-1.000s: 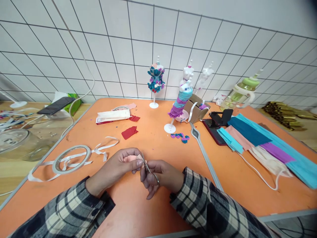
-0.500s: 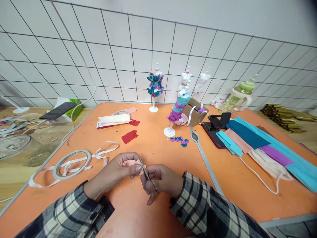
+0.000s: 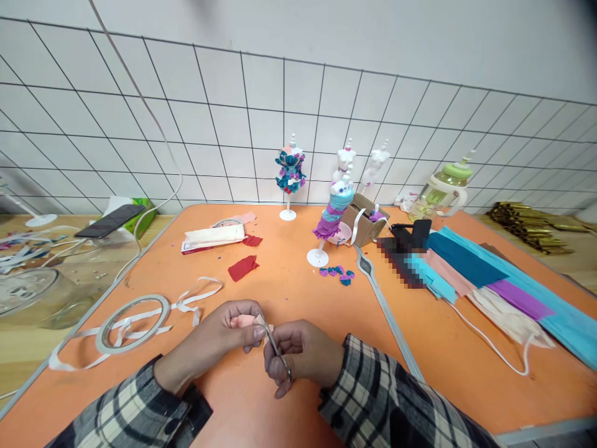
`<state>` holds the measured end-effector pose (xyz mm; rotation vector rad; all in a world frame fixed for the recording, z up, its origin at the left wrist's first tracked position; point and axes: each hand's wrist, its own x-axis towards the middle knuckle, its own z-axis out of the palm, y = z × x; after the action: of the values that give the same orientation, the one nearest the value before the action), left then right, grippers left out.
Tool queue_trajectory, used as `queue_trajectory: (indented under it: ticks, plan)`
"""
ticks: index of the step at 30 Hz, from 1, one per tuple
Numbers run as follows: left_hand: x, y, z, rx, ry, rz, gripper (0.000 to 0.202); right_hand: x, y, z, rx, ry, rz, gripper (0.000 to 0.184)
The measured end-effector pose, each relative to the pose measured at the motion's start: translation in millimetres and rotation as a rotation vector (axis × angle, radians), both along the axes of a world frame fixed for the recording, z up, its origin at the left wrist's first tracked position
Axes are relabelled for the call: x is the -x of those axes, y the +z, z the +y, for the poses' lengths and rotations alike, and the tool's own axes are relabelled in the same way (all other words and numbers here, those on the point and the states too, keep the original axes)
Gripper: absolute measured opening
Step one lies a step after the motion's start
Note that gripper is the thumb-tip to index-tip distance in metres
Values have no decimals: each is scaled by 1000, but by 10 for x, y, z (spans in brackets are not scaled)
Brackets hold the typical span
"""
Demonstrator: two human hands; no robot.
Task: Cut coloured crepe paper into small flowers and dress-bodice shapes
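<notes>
Between the thumb and fingers of my left hand [image 3: 233, 328] is a small piece of pink fabric [image 3: 242, 320], partly covered by the fingers. My right hand [image 3: 301, 353] is closed round a pair of small metal scissors [image 3: 276, 348]. The blades reach up and left to the fabric's edge, close to my left fingertips; I cannot tell how far apart they are. Beyond my hands lie a red fabric scrap [image 3: 242, 268] and several small purple and teal bits [image 3: 339, 274]. To the left rests a roll of double-sided tape [image 3: 103, 336] among white strips.
Small dress forms stand at the back, one in teal ruffles [image 3: 290, 171] and one wrapped in purple and blue [image 3: 332, 214]. Behind is a cardboard box [image 3: 368, 230]. Folded coloured fabrics [image 3: 471, 255] and a green-lidded bottle [image 3: 448, 186] are at the right.
The view has tilted up slightly, so everything sits a little lower. Both hands keep nearly the same hold on the fabric and scissors.
</notes>
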<state>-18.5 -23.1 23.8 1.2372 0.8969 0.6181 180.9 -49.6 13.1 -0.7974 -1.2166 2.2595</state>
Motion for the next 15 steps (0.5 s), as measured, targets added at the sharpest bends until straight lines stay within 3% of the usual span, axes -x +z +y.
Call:
queue_trajectory:
  ticks: [15]
  plan:
    - [-40, 75, -15, -16, -38, 31, 43, -7, -24, 5, -47, 9, 11, 56]
